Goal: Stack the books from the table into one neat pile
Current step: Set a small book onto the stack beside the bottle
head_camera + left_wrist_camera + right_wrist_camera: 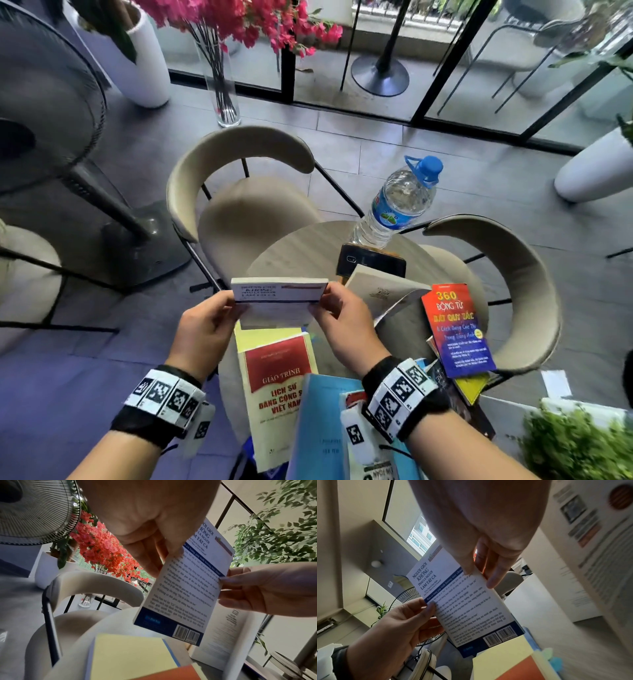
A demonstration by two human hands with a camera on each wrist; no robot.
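Note:
I hold a small white and blue book (279, 301) upright in the air above the round table (308, 246), back cover towards me. My left hand (219, 317) pinches its left edge and my right hand (330, 308) pinches its right edge; the wrist views show the same book (181, 586) (467, 605) gripped from both sides. Below it lies a yellow and red book (277, 383). A pale blue book (322, 428) lies nearer me. An open grey book (383, 291) and a red and blue book (457, 332) lie to the right.
A water bottle (399, 202) and a black phone (370, 262) stand at the table's far side. Beige chairs (239, 192) (513, 284) ring the table. A fan (51, 113) stands to the left, a glass vase of pink flowers (222, 85) behind, a green plant (575, 442) at lower right.

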